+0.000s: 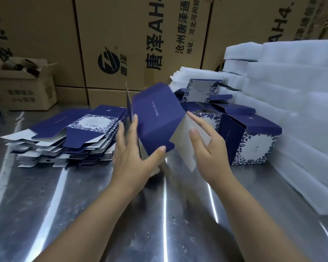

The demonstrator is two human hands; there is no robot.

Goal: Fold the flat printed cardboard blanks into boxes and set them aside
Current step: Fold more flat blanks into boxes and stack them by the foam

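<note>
At frame centre, the left hand grips a half-folded navy box blank. The right hand, fingers straight, presses its white inner panel.

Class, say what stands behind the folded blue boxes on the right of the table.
White foam sheets are stacked behind the folded boxes, with brown cartons beyond. The boxes cover the sheets' lower parts.

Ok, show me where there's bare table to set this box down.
Bare steel table lies near you, in front of the flat blanks stack and around both forearms. Crowded: finished boxes against the foam sheets on the right, brown cartons behind.
</note>
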